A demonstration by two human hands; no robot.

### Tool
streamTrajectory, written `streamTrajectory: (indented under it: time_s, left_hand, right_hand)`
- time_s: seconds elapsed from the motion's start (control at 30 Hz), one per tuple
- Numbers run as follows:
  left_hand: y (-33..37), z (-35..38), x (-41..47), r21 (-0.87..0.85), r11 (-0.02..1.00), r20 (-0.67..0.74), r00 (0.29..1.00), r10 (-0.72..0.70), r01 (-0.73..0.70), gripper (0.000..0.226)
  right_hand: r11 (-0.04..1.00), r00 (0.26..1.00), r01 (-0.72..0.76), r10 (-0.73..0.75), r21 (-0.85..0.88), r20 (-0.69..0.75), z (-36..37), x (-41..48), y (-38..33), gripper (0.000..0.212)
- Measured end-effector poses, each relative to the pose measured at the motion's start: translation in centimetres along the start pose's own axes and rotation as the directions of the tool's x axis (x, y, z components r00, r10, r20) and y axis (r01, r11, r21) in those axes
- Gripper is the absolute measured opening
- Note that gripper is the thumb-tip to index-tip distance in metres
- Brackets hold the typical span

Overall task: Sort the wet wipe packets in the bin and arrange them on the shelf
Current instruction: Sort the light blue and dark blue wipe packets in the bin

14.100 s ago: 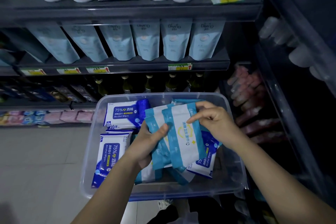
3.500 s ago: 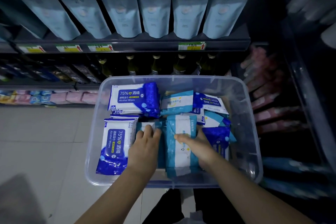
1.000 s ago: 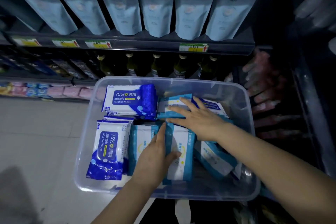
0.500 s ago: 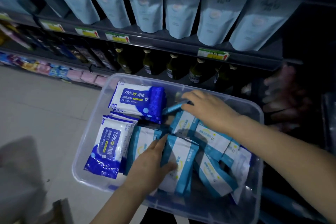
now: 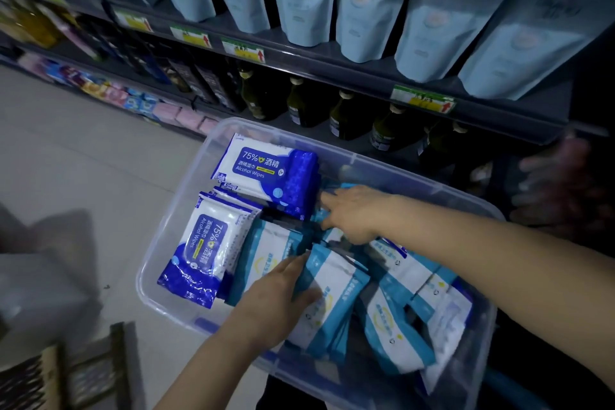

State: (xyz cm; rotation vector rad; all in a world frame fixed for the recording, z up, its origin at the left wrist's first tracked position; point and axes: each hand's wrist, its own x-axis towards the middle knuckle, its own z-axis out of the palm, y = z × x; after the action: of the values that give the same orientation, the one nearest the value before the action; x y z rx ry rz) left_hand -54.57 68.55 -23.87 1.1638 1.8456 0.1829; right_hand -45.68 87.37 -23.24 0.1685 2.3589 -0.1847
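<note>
A clear plastic bin (image 5: 173, 210) holds wet wipe packets. Two dark blue alcohol wipe packets lie at its left, one at the back (image 5: 266, 173) and one in front (image 5: 206, 246). Light blue packets stand on edge in the middle (image 5: 263, 260), and more lean loosely at the right (image 5: 392, 326). My left hand (image 5: 276, 299) pinches a light blue packet (image 5: 336, 289), with straight fingers along its left face and the thumb on its front. My right hand (image 5: 352, 213) reaches left across the back of the bin. Its straight fingers rest on light blue packets beside the dark blue one.
The shelf (image 5: 366, 76) behind the bin carries pale blue pouches (image 5: 362, 0) above yellow price tags, with dark bottles (image 5: 346, 116) on the level below. Tiled floor (image 5: 83, 170) lies to the left. A wooden frame (image 5: 93, 373) and a blurred pale shape sit at the bottom left.
My right hand has slid left along the back of the bin toward the dark blue packet. My left hand keeps hold of the same light blue packet. The view has swung left.
</note>
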Motion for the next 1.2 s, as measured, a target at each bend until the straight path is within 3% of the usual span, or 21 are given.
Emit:
streamTrajectory:
  time_s: [0.1, 0.17, 0.3, 0.47, 0.57, 0.73, 0.87, 0.93, 1.03, 1.1, 1.2]
  left_hand:
    - [0.1, -0.2, 0.0, -0.013, 1.000, -0.008, 1.000, 0.013, -0.013, 0.063]
    - [0.4, -0.2, -0.3, -0.008, 0.999, -0.043, 0.998, 0.050, -0.050, 0.065]
    - [0.8, -0.5, -0.8, 0.047, 0.992, -0.152, 0.981, 0.120, -0.114, 0.068]
    - [0.7, -1.2, -0.3, 0.033, 0.986, -0.257, 0.951, 0.169, -0.166, 0.057]
    - [1.2, -2.0, 0.1, -0.024, 0.983, -0.271, 0.947, 0.171, -0.185, 0.050]
    - [1.1, -3.1, 0.7, 0.014, 0.973, -0.233, 0.945, 0.228, -0.231, 0.041]
    - [0.5, -3.9, 0.9, -0.032, 0.973, -0.249, 0.945, 0.215, -0.230, 0.035]
    - [0.5, -4.4, 1.0, -0.088, 0.972, -0.254, 0.949, 0.188, -0.216, 0.032]
    - [1.2, -4.9, 1.3, -0.203, 0.960, -0.272, 0.953, 0.135, -0.194, 0.028]
    - [2.0, -5.1, 1.5, -0.365, 0.920, -0.244, 0.968, 0.054, -0.143, 0.028]
    - [3.7, -5.1, 1.5, -0.753, 0.657, -0.003, 0.999, -0.054, 0.033, 0.037]
  right_hand:
    - [0.992, 0.993, -0.041, 0.054, 0.116, -0.108, 0.0, -1.5, 0.9, 0.059]
    - [0.969, 0.963, -0.128, 0.172, 0.209, -0.206, 0.7, -2.9, 1.4, 0.065]
    - [0.880, 0.854, -0.333, 0.434, 0.338, -0.287, 2.2, -5.5, 0.7, 0.033]
    - [0.753, 0.752, -0.418, 0.600, 0.508, -0.271, 3.4, -7.5, -1.0, 0.028]
    - [0.742, 0.731, -0.444, 0.624, 0.503, -0.275, 3.9, -8.3, -2.5, 0.029]
    - [0.829, 0.777, -0.454, 0.548, 0.328, -0.309, 3.8, -6.1, -3.7, 0.035]
    - [0.790, 0.746, -0.470, 0.594, 0.394, -0.301, 3.7, -4.6, -3.6, 0.027]
    - [0.725, 0.687, -0.440, 0.652, 0.530, -0.321, 4.2, -4.5, -3.7, 0.024]
    - [0.477, 0.527, -0.305, 0.806, 0.824, -0.271, 4.8, -5.1, -3.9, 0.019]
    - [0.335, 0.405, -0.203, 0.884, 0.920, -0.233, 4.9, -5.6, -4.0, 0.015]
    - [0.218, 0.240, -0.046, 0.950, 0.975, -0.201, 4.5, -7.0, -4.6, 0.018]
